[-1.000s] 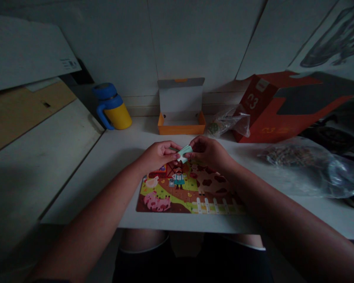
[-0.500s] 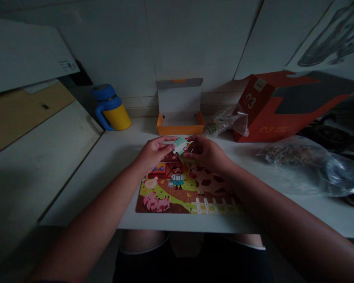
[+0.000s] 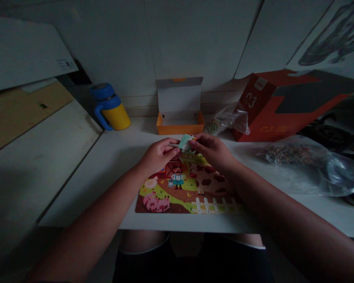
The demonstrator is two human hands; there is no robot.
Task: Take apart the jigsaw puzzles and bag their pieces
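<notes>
A colourful farm jigsaw puzzle lies flat on the white table in front of me. Above its far edge both hands meet around a pale green puzzle piece. My left hand pinches the piece from the left with thumb and fingers. My right hand grips it from the right, fingers curled. The piece is tilted and raised slightly off the puzzle.
An open orange box with a grey lid stands behind the hands. A blue and yellow jug sits at back left. A large red carton and clear plastic bags fill the right side. The table's front edge is near my lap.
The two hands stayed together over the puzzle's far edge. The green piece has been turned and tilted between the fingers and sits a little farther back.
</notes>
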